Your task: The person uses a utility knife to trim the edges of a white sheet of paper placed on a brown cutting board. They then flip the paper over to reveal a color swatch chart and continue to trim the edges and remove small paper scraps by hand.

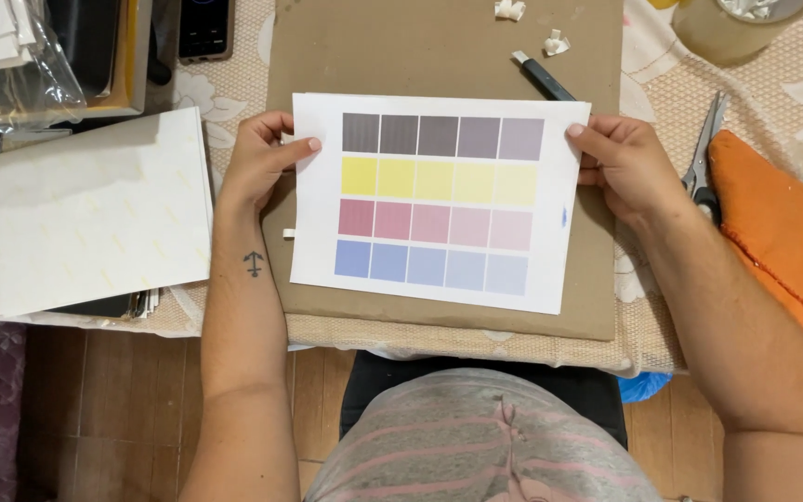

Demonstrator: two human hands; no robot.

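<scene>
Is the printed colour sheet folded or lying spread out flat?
Spread flat: the colour sheet shows all four swatch rows uncreased on the cardboard, with the left hand and right hand pinching its edges.

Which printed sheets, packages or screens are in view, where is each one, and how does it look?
Colour chart: white sheet on brown cardboard, held by left hand and right hand; rows of grey, yellow, pink and blue squares, fading rightwards.
Phone: top left, dark rectangular screen.
Plastic bag: top left corner, clear, holding white sheets.
Blank pad: left of the chart, white, square.
</scene>
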